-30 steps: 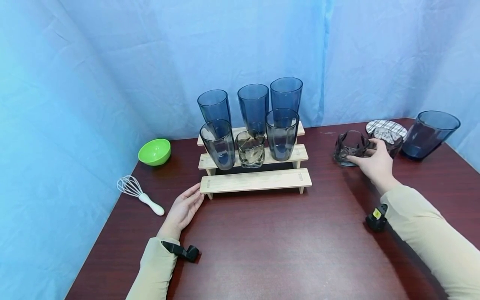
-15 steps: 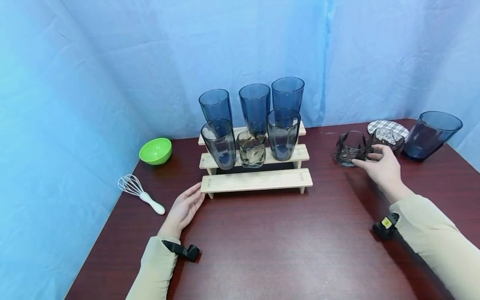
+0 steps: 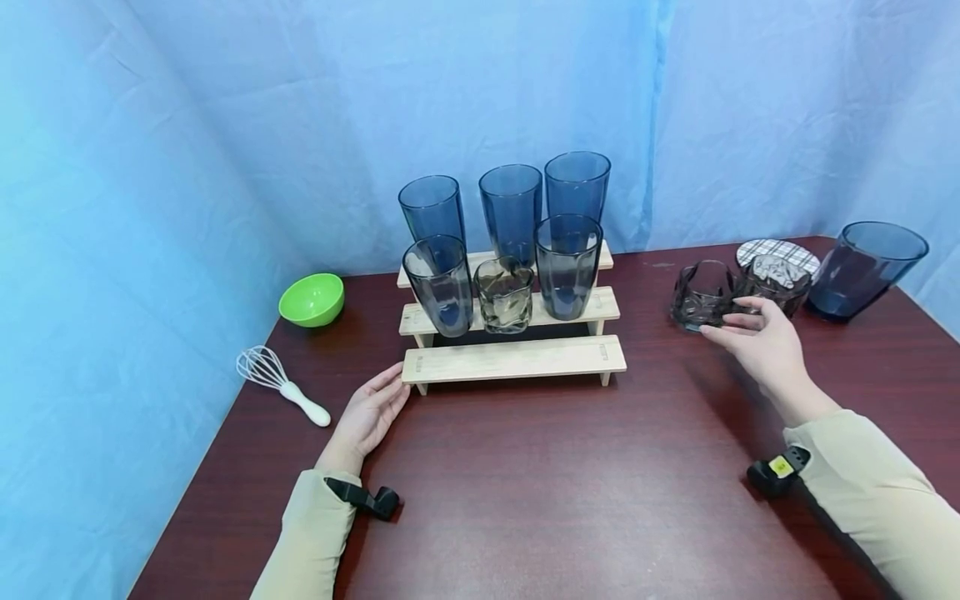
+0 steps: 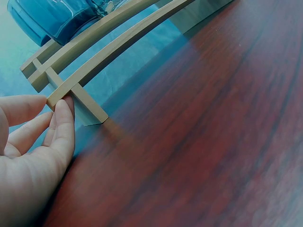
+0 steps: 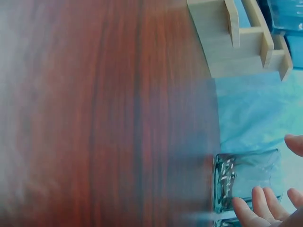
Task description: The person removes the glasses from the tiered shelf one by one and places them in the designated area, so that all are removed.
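A three-step wooden rack [image 3: 513,360] stands at the back centre. My left hand [image 3: 371,414] pinches the left end of its lowest step; in the left wrist view, the thumb and fingertips [image 4: 61,111] meet at the plank's corner. On the top step are three tall blue glasses [image 3: 510,204]. The middle step bears a short wavy tumbler [image 3: 504,296] between two tall grey-blue glasses [image 3: 567,267]. At the right, my right hand [image 3: 768,350] is just in front of another short tumbler [image 3: 697,296], thumb and fingers parted. Its fingertips overlap that tumbler in the right wrist view.
Close beside the right tumbler stands a second short tumbler [image 3: 780,292], then a tall blue glass [image 3: 862,271]. Behind them lies a checked round coaster [image 3: 776,252]. A green bowl [image 3: 311,302] and white whisk [image 3: 288,392] are at the left. Blue cloth [image 3: 375,100] surrounds the table.
My right hand has drawn back slightly to the right and toward me from the short tumbler, which stays in place. The left hand keeps its hold on the rack.
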The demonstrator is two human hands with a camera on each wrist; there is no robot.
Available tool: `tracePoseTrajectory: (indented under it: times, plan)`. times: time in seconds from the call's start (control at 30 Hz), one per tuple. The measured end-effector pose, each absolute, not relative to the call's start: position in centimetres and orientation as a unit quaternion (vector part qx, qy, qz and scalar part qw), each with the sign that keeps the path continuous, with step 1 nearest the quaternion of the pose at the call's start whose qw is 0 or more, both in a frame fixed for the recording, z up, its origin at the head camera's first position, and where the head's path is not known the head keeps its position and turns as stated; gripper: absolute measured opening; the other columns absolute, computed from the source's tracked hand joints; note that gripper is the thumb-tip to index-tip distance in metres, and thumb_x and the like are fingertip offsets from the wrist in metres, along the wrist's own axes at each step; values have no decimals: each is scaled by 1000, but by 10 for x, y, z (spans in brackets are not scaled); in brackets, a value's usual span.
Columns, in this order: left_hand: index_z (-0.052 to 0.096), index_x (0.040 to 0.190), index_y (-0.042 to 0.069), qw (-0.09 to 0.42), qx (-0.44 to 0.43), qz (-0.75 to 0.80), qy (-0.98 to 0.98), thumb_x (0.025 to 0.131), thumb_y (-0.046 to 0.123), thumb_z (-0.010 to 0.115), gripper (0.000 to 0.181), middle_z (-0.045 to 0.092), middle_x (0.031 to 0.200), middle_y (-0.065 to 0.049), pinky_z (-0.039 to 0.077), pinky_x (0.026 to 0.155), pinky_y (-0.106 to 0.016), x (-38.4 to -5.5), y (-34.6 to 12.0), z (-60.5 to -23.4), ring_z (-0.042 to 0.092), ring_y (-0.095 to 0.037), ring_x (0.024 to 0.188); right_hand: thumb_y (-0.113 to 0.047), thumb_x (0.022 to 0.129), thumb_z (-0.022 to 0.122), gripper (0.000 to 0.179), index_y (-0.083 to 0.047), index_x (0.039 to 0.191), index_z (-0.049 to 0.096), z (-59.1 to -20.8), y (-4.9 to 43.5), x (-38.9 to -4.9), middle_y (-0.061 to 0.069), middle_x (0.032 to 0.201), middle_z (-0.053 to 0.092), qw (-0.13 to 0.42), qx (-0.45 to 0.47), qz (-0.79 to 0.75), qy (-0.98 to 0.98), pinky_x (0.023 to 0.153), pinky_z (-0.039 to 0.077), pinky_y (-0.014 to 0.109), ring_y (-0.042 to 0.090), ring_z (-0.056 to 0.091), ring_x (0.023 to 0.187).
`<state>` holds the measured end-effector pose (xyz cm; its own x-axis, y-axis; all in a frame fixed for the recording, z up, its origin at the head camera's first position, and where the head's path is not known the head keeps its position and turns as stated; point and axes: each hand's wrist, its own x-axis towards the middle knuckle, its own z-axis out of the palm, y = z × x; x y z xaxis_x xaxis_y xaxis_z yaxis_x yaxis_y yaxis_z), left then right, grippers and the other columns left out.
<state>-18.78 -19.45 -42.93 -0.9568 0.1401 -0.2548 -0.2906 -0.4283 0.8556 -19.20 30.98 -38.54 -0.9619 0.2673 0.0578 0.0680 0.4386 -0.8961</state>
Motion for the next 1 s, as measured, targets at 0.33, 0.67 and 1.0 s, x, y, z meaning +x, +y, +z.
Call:
tracePoseTrajectory:
  times: [0.33,0.67,1.0]
  plan:
    - [18,147,-7,115,-58,841,526,99,-5,36,52,57,108,6,49,86,-13,-188,-194,-429,60,-2,94,-26,86,70,73,4,140,31,-376,290,-190,-12,98,52,95,-64,525,-843,64,47,5,-20,51,76]
    - [20,148,-4,123,-69,842,521,99,-5,33,51,59,106,6,48,87,-13,-188,-193,-428,60,-2,95,-26,85,72,73,-2,140,30,-367,264,-194,-8,106,52,98,-40,547,-830,69,47,5,-10,54,87]
    - [21,148,-4,127,-72,838,526,99,-5,34,51,56,111,4,48,88,-14,-187,-194,-428,59,-2,96,-25,84,72,71,-9,140,32,-357,239,-198,-14,109,48,111,-5,563,-819,75,47,6,3,54,101]
